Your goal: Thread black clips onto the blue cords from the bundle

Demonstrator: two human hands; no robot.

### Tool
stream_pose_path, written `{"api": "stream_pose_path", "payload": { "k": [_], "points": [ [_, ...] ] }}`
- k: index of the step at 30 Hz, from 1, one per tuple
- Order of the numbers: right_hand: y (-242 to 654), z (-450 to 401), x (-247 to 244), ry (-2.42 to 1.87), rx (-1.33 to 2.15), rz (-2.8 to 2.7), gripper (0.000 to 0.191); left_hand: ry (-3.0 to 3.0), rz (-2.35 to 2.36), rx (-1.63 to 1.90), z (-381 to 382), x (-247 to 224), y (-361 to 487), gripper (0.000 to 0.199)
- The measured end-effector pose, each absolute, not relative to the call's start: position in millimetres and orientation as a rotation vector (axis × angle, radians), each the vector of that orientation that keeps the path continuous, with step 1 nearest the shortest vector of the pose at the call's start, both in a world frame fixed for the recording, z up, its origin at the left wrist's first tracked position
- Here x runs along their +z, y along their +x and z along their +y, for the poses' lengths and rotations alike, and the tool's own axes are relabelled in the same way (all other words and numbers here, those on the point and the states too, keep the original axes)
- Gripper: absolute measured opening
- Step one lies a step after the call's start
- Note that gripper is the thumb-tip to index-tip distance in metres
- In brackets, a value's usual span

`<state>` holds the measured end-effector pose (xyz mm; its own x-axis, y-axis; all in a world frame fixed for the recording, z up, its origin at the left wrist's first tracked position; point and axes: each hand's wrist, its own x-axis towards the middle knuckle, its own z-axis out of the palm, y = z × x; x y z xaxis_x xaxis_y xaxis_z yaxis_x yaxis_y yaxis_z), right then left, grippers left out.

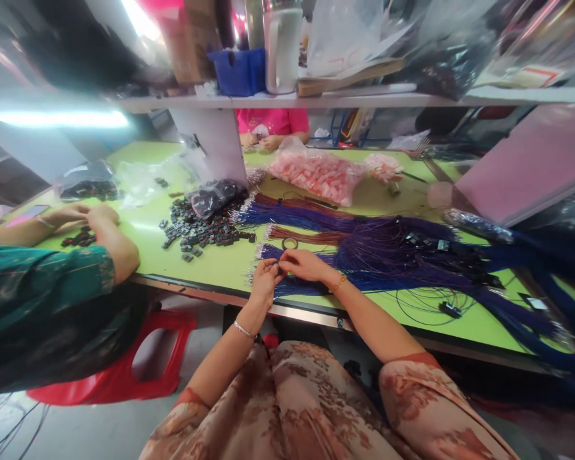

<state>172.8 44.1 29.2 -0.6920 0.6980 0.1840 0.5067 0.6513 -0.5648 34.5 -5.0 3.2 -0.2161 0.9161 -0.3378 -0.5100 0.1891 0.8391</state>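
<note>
My left hand (265, 280) and my right hand (301, 264) meet at the front of the green table (215, 271). Fingers of both are pinched round something small and dark, too small to make out. Just beyond them lie bundles of blue and purple wires (316, 220) with pale tips pointing left, and a bundle of brown wires (301, 234). A dark ring (290, 243) rests behind my fingers. To the left spreads a heap of small black connectors (196, 227).
A plastic bag of pink parts (316, 169) lies behind the wires. At the left, a person's arms (112, 246) rest on the table near a red stool (163, 358). Another person in pink (273, 124) sits opposite. A shelf (354, 99) with a blue bin (239, 71) spans above.
</note>
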Motion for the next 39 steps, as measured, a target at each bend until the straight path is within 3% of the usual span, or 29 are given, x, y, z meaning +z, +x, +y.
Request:
{"api": "stream_pose_path", "payload": {
  "k": [3, 6, 13, 17, 22, 24, 26, 28, 31, 34, 39],
  "points": [
    [179.7, 42.4, 44.1, -0.925, 0.779, -2.471, 0.021, 0.504, 1.124, 1.423, -5.6, 4.4, 35.6, 0.02],
    [214.6, 50.4, 61.9, -0.953, 0.661, -2.196, 0.015, 0.466, 1.103, 1.407, -6.8, 6.1, 35.6, 0.023],
    [379.4, 75.0, 61.3, -1.727, -0.166, -0.996, 0.022, 0.457, 1.105, 1.389, -8.3, 5.8, 34.5, 0.024],
    [396.6, 70.4, 32.1, -2.348, -0.069, -1.262, 0.025, 0.474, 1.119, 1.387, -10.7, 2.8, 40.1, 0.024],
    [386.5, 66.7, 32.9, -2.443, -0.021, -1.432, 0.037, 0.761, 1.141, 1.479, -14.3, 7.8, 21.6, 0.03],
    [388.1, 58.8, 45.2, -2.413, -0.002, -1.453, 0.046, 1.046, 1.275, 1.557, -11.2, 14.2, -12.8, 0.03],
    [383.7, 46.1, 59.0, -2.269, -0.243, -1.418, 0.054, 1.302, 1.635, 1.625, -6.1, 19.7, -61.3, 0.028],
    [365.9, 31.4, 70.2, -1.987, -0.404, -1.467, 0.046, 1.456, 2.099, 1.54, -0.5, 20.9, -112.9, 0.031],
    [313.6, 14.0, 74.7, -1.492, -0.06, -1.783, 0.026, 1.439, 2.62, 1.107, 7.8, 13.1, -168.1, 0.035],
    [250.3, 7.9, 63.1, -1.186, 0.403, -2.177, 0.021, 1.604, 2.636, 0.737, 13.7, 1.2, -179.6, 0.031],
    [179.9, 15.7, 36.2, -1.145, 0.55, -2.513, 0.017, 1.92, 2.292, 0.828, 17.0, -8.8, -140.2, 0.038]
  ]
}}
